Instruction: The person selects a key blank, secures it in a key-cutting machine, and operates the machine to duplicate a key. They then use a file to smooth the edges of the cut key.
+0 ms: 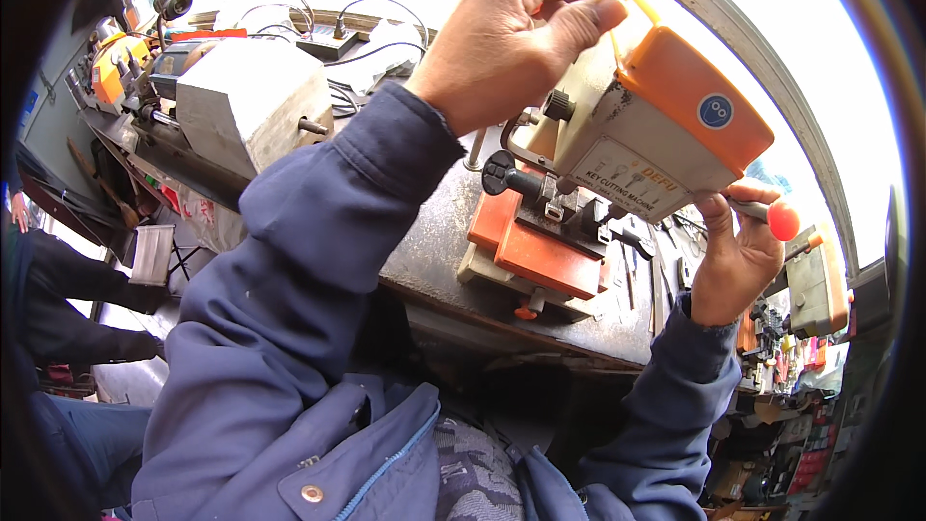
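One orange and cream key-cutting machine [617, 145] is seen on the dark tabletop [434, 241], close to its near edge. Its top rear is covered by the left hand [506, 39], fingers curled over the housing. A lever with a red knob [783, 220] is gripped by the right hand [738, 256] at the machine's right side. A second grey machine [251, 101] is set well apart, leftward, with bare tabletop between. A cluttered shelf [791, 367] is crowded close at right.
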Tool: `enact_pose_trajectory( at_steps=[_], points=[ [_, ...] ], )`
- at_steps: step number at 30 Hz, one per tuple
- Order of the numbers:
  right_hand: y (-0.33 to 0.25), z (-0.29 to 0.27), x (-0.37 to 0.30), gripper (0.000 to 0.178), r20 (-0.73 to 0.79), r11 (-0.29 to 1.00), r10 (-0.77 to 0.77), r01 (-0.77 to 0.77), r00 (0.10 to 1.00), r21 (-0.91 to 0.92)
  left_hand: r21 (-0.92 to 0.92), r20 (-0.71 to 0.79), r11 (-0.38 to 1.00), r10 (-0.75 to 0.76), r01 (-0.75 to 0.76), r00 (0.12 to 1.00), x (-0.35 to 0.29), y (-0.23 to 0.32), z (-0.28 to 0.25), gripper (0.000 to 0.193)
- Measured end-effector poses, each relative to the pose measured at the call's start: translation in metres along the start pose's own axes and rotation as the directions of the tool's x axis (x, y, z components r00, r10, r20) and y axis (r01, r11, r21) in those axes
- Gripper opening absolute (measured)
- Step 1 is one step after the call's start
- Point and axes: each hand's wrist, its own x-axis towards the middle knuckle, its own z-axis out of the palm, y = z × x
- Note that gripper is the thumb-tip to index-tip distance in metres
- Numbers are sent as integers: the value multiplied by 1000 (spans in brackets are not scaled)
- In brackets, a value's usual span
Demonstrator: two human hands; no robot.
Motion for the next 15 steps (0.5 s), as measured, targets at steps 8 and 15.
enact_pose_trajectory(
  at_steps=[8,15],
  points=[
    [-3,-3,4,20,39,999,43,-44,998,23,139,56,990,10,-17,998,0,7,5,44],
    [-9,-12,7,27,152,997,63,-55,986,-60,-29,-18,999,-26,25,1000,4,-1,2,47]
  ],
)
